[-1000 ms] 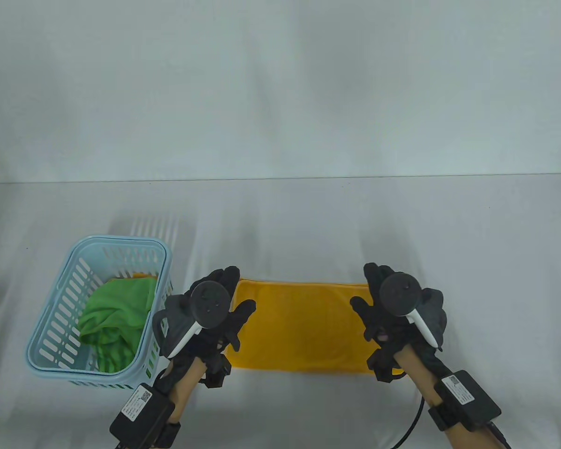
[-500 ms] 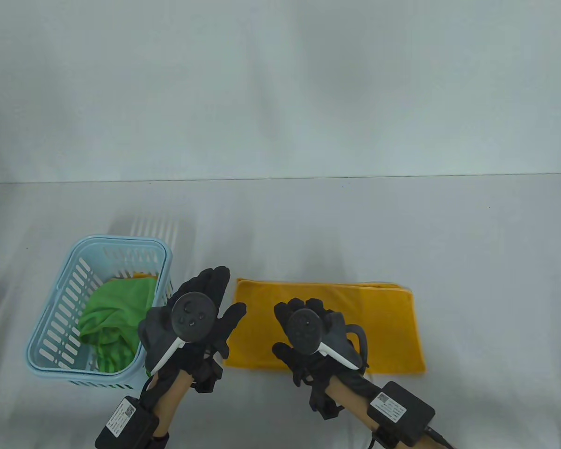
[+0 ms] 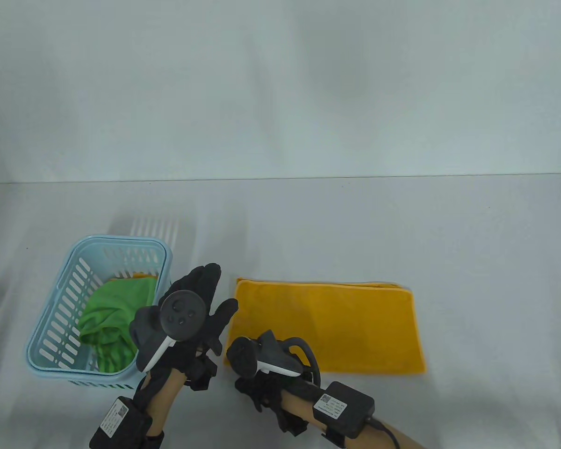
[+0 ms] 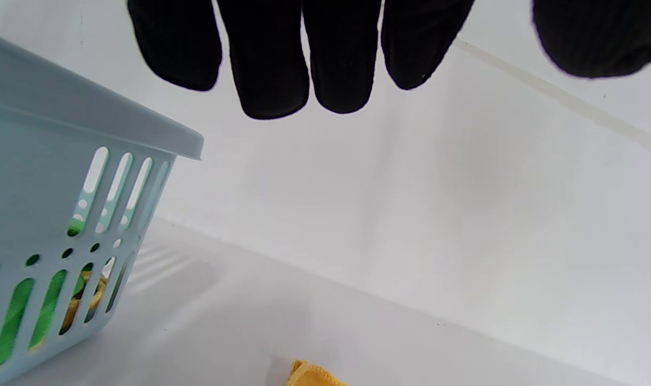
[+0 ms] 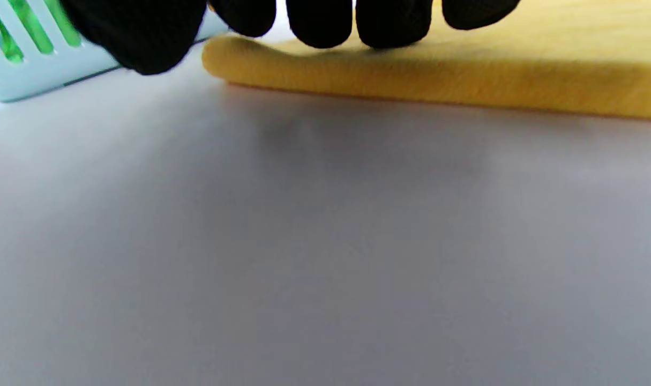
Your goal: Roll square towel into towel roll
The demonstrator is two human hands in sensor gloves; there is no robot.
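A yellow towel [image 3: 336,322], folded into a flat rectangle, lies on the white table. My left hand [image 3: 217,292] is open with fingers spread, just left of the towel's left edge, not touching it. In the left wrist view its fingers [image 4: 274,64] hang in the air and only a towel corner [image 4: 312,375] shows. My right hand [image 3: 243,355] is at the towel's near left corner, its fingers hidden under the tracker. In the right wrist view its fingertips [image 5: 320,21] hover at the towel's near edge [image 5: 464,69], gripping nothing.
A light blue slotted basket [image 3: 121,241] stands to the left of the left hand, with a green cloth [image 3: 114,308] inside. It also shows in the left wrist view [image 4: 62,161] and the right wrist view [image 5: 14,80]. The table's far edge meets a white wall.
My right hand has swept from the towel's right end leftwards to its near left corner. My left hand has slid left off the towel. The towel lies unchanged.
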